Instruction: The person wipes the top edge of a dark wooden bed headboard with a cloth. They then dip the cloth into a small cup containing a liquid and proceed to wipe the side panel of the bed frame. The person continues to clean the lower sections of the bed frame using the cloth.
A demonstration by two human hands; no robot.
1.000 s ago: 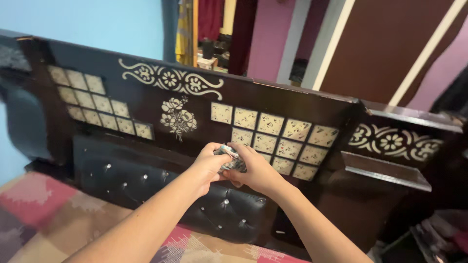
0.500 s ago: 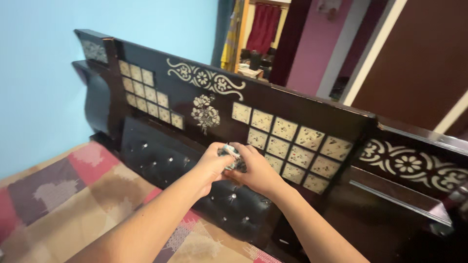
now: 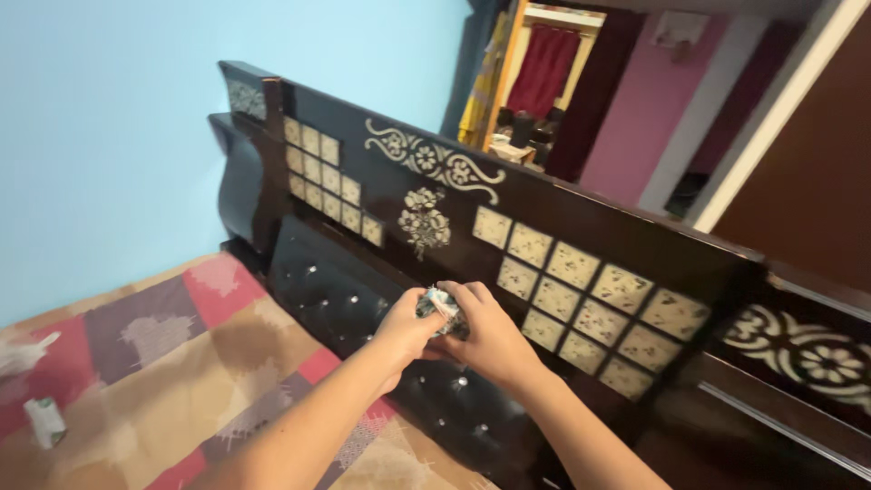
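Observation:
My left hand (image 3: pixel 406 328) and my right hand (image 3: pixel 491 338) meet in front of a dark wooden headboard (image 3: pixel 562 218). Together they grip a small crumpled grey-and-white wad (image 3: pixel 441 308), which looks like paper or cloth; most of it is hidden by my fingers. The hands hover over the headboard's black padded, studded panel (image 3: pixel 336 286), just below its floral inlay and cream tile squares.
A patchwork bedcover (image 3: pixel 181 363) in red, brown and purple spreads at lower left, with a small white-and-green packet (image 3: pixel 45 422) and a white scrap (image 3: pixel 23 354) lying on it. A light blue wall stands behind at left. An open doorway with a red curtain (image 3: pixel 553 68) shows behind.
The view has swung left, revealing the headboard's left end, the blue wall and more bedcover. My hands stay joined on the wad.

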